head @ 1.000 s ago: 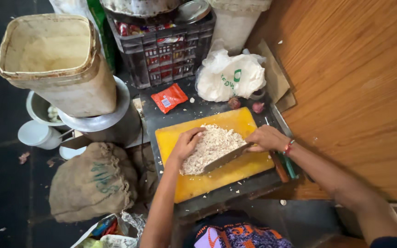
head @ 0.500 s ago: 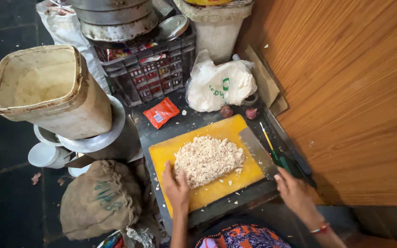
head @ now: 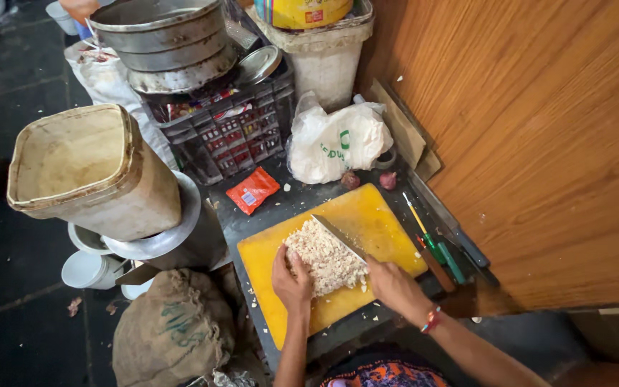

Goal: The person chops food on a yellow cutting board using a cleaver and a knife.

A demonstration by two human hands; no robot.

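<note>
While your right hand point(head: 394, 285) grips the knife point(head: 338, 237), fingers closed on its handle, keep your left hand point(head: 291, 276) flat, fingers spread against the chopped pile point(head: 324, 256) mid-board on the yellow cutting board point(head: 385, 226), clear of the blade.

Left hand point(head: 291, 276) lay flat, palm down, fingers together pointing away from body. Right hand point(head: 393, 285) was curled closed in a grip, wrist banded. Both forearms reached forward from below.
</note>
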